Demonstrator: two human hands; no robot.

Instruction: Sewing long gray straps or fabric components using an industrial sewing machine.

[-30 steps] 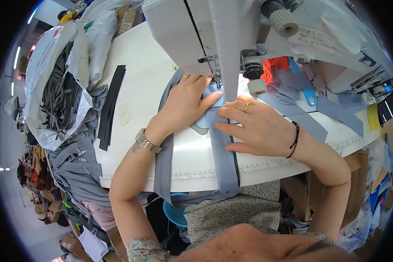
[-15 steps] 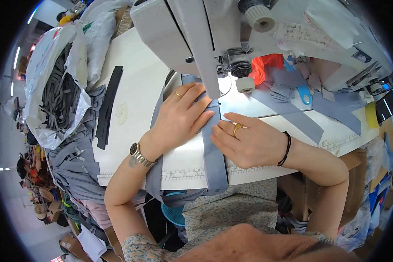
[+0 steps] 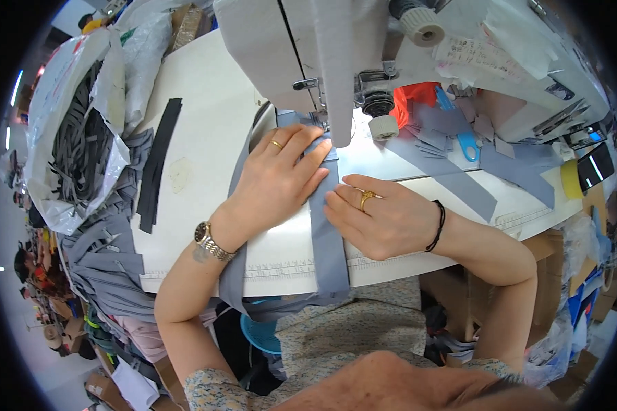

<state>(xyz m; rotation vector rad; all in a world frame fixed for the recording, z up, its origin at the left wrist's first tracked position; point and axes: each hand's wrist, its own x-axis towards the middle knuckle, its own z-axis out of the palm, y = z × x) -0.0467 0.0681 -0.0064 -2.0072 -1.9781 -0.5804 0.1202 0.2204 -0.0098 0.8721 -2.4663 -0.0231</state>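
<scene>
A white sewing machine (image 3: 267, 48) stands over the white work table (image 3: 185, 226). My left hand (image 3: 277, 178) lies palm down, fingers slightly bent and apart, their tips on a grey-blue fabric strip (image 3: 329, 257) just in front of the presser foot (image 3: 322, 122). My right hand (image 3: 377, 219) is beside it, its curled fingers closed on the strip's right edge, with the thumb mostly hidden. The strip runs toward the near table edge and over it. Another grey length (image 3: 232, 277) passes beneath my left arm. What is under my left fingertips is partly hidden.
At left, a plastic bag (image 3: 106, 164) of dark strips, grey fabric piles (image 3: 99, 267) and black strips (image 3: 158, 164). At right, red fabric (image 3: 408, 103), grey pieces (image 3: 442, 178), a blue plastic tool (image 3: 468, 147), yellow tape (image 3: 570, 179) and a phone (image 3: 593, 168).
My right hand's fingers have gone from spread to curled together on the strip. My left hand has drawn back slightly from the needle. The whole view has shifted somewhat leftward.
</scene>
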